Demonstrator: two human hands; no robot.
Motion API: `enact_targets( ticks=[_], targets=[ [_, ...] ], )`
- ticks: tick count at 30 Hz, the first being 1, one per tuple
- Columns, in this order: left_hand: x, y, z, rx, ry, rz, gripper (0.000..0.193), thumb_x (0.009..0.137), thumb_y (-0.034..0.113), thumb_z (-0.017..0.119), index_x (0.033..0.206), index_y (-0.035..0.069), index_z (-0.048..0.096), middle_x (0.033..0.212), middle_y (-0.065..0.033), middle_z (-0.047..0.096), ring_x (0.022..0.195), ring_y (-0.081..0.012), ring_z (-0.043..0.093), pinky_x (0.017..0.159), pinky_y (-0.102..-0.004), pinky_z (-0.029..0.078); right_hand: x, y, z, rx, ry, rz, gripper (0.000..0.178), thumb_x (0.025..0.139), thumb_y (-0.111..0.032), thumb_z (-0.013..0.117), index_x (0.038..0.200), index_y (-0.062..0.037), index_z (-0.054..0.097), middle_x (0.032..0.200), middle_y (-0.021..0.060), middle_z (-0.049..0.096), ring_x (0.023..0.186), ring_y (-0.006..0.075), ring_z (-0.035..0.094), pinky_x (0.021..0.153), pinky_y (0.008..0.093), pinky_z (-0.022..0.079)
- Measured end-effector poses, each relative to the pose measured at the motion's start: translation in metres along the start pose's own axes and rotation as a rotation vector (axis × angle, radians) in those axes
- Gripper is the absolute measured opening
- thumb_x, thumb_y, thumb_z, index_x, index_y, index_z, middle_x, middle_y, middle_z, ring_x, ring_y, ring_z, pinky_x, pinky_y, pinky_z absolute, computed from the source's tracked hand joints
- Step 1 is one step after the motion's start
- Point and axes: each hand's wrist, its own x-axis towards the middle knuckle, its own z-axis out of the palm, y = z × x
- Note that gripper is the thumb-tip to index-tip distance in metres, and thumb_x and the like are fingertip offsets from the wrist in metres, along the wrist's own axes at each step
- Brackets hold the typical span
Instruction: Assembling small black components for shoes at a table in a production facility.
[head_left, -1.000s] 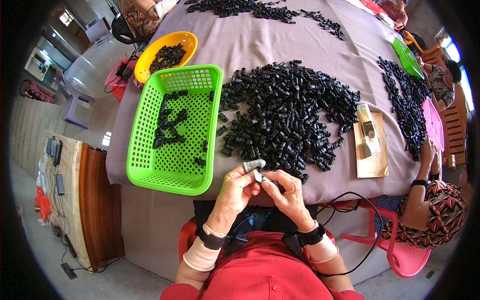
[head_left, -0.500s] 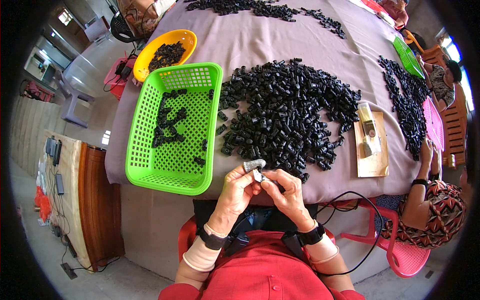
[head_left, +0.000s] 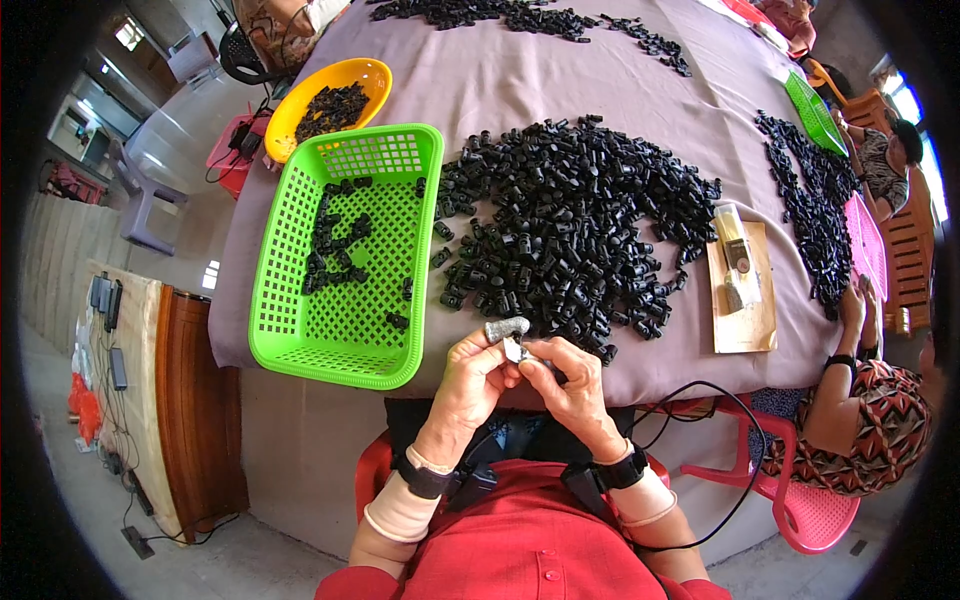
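Just past the table's near edge, my left hand (head_left: 470, 380) and my right hand (head_left: 570, 392) meet fingertip to fingertip, both closed in a pinch. Between them is a small black plastic piece (head_left: 521, 341), mostly hidden by the fingers. Something whitish (head_left: 513, 350) shows beside it; I cannot tell what it is. A grey fingertip cover (head_left: 507, 327) sits on a finger of my left hand. Directly beyond lies a large heap of small black cylindrical cord locks (head_left: 570, 230). To the left, a green slotted basket (head_left: 265, 310) holds several black pieces.
A yellow bowl (head_left: 378, 85) of small dark parts stands behind the basket. Right of the heap lies a brown card (head_left: 745, 325) with a clear packet (head_left: 737, 255). A co-worker's hands (head_left: 858, 300) are by another black pile (head_left: 815, 220). A black cable (head_left: 765, 440) loops at my right.
My hands stay pinched together at nearly the same spot, with only slight finger movement. The basket and heap look unchanged.
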Motion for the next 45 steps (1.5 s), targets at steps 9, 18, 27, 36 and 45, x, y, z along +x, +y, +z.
enact_targets(
  ticks=[9, 18, 27, 36, 45],
  targets=[
    [-0.0009, 0.0016, 0.0036, 0.016, 0.009, 0.014, 0.02, 0.088, 0.005, 0.051, 0.105, 0.003, 0.061, 0.076, -0.0012, 0.06, 0.06, -0.0086, 0.054, 0.055, -0.0205, 0.046, 0.0001, 0.0012, 0.003, -0.025, 0.027, -0.027, 0.016, 0.076, -0.006, 0.066, 0.09, 0.0018, 0.062, 0.076, 0.0121, 0.061, 0.065, 0.0233, 0.062, 0.059, 0.0298, 0.048],
    [0.0007, 0.003, 0.0019, 0.042, 0.016, -0.008, 0.02, 0.088, 0.005, 0.05, 0.105, 0.003, 0.061, 0.076, -0.0008, 0.06, 0.059, -0.008, 0.053, 0.054, -0.0201, 0.045, -0.0008, 0.0027, 0.0043, -0.043, 0.04, -0.051, 0.017, 0.076, -0.006, 0.067, 0.091, 0.0013, 0.062, 0.076, 0.0123, 0.061, 0.065, 0.0242, 0.062, 0.058, 0.0302, 0.048],
    [0.0026, 0.0017, -0.0018, 0.035, -0.01, 0.002, 0.018, 0.087, 0.007, 0.05, 0.1, 0.003, 0.062, 0.076, -0.0035, 0.062, 0.061, -0.0109, 0.056, 0.053, -0.0225, 0.045, -0.0018, 0.0025, 0.005, -0.059, 0.046, -0.058, 0.019, 0.076, -0.006, 0.067, 0.093, 0.0011, 0.062, 0.077, 0.0125, 0.061, 0.066, 0.025, 0.062, 0.058, 0.0307, 0.049],
    [0.0034, 0.002, -0.0031, 0.001, -0.017, -0.006, 0.02, 0.087, 0.004, 0.048, 0.102, 0.002, 0.061, 0.076, -0.0017, 0.06, 0.059, -0.0086, 0.053, 0.052, -0.0219, 0.044, -0.0018, -0.0001, 0.004, -0.064, 0.032, -0.037, 0.02, 0.076, -0.006, 0.066, 0.094, 0.0011, 0.061, 0.079, 0.0136, 0.061, 0.068, 0.0262, 0.062, 0.059, 0.0313, 0.049],
    [0.0034, 0.0017, -0.0036, -0.032, -0.044, -0.011, 0.021, 0.087, 0.004, 0.048, 0.103, 0.001, 0.061, 0.075, -0.0022, 0.06, 0.059, -0.009, 0.053, 0.052, -0.0221, 0.045, -0.0023, 0.0001, 0.0037, -0.072, 0.028, -0.036, 0.018, 0.077, -0.006, 0.065, 0.093, 0.0013, 0.061, 0.079, 0.0134, 0.061, 0.068, 0.0263, 0.062, 0.059, 0.0315, 0.049]
  ],
)
